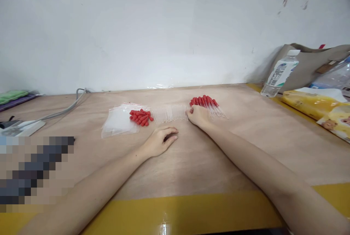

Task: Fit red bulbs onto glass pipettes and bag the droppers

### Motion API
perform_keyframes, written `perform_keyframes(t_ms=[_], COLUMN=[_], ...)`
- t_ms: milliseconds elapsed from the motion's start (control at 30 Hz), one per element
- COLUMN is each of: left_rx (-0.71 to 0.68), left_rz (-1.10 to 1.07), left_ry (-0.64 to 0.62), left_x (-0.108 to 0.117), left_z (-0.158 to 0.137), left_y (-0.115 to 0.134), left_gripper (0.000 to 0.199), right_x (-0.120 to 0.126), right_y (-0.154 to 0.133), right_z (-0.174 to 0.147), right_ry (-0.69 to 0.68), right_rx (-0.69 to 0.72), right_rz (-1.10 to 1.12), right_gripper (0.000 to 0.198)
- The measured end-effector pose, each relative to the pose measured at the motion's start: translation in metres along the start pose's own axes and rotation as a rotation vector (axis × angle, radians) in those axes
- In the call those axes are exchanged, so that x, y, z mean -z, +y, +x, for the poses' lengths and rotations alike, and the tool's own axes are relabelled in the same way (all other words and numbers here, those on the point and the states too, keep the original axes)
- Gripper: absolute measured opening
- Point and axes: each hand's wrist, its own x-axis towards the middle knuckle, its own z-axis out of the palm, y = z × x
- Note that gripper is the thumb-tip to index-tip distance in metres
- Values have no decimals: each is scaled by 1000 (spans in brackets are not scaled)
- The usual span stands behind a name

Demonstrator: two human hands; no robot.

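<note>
My right hand (199, 115) is at the right end of a row of clear tubes (169, 113), fingertips drawn together; I cannot tell whether a tube is pinched between them. My left hand (161, 141) rests on the table (197, 176) below the row, fingers loosely curved, thumb apart, holding nothing. The tubes lie side by side between the two red groups. Judging by their look, they are light, thin-walled and smooth, likely to roll or slip and to bend under hard pressure; take one near an end, between thumb and forefinger, with light force. Just left of the row, the loose bulbs (140, 117) form a heap; they appear soft and rubbery, with good grip, and are best held around the rounded body so the neck is accessible. Partly under and beside the heap are bags (117, 120), thin, flat and translucent, with no contents that I can make out; expect them to cling together, and lift by a corner. Beside my right hand, droppers (207, 104) lie fanned, red ends toward the wall; hold these at the bulb. Farther right, a labelled bottle (280, 72) is capped, its fill level unclear; the handbag (292, 60) behind it hides its contents.
</note>
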Motion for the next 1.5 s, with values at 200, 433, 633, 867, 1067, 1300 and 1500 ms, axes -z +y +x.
perform_keyframes(t_ms=[200, 433, 633, 867, 1067, 1300, 1500], left_rx=[-10, -4, -15, 328, 559, 525, 450], left_rz=[-1, 8, 32, 555, 693, 773, 826], left_ry=[9, -6, 5, 403, 304, 257, 337], left_x=[0, 1, -1, 31, 65, 64, 64], left_z=[0, 0, 1, 6, -3, -6, -7], left_y=[-1, 0, -1, -27, -35, -38, -43], left_gripper=[22, 22, 21, 18, 22, 26, 24], right_x=[4, 13, 15, 11, 13, 13, 19], right_y=[10, 26, 55, 57, 54, 52, 47], right_z=[-10, -34, -47, -42, -42, -43, -47], right_ry=[27, -41, -49, -33, -100, -58, -35], right_rx=[17, 77, 162, 128, 115, 161, 184], right_rz=[78, 177, 280, 330, 285, 215, 140], right_gripper=[21, 23, 26, 35, 28, 24, 20])
